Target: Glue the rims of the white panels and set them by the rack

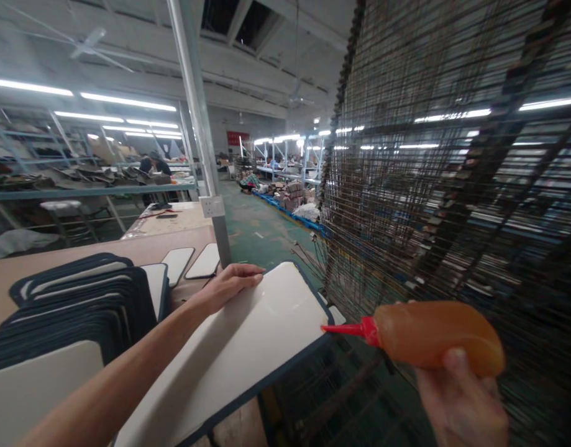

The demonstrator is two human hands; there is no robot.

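Note:
A white panel with a dark blue border slants across the lower middle, its right part reaching past the table. My left hand lies at the panel's far edge, fingers stretched out and fingertips on the white face; its thumb is hard to make out. In my right hand is a squeeze bottle of amber liquid, probably glue, held on its side. Its red nozzle points left, the tip touching or nearly touching the panel's right corner. Glossy streaks show on the panel near its far end.
Left of my forearm are stacked dark-edged panels. Smaller white panels lie on the table by a metal post. A tall wire rack stands close on my right. People work at benches farther back.

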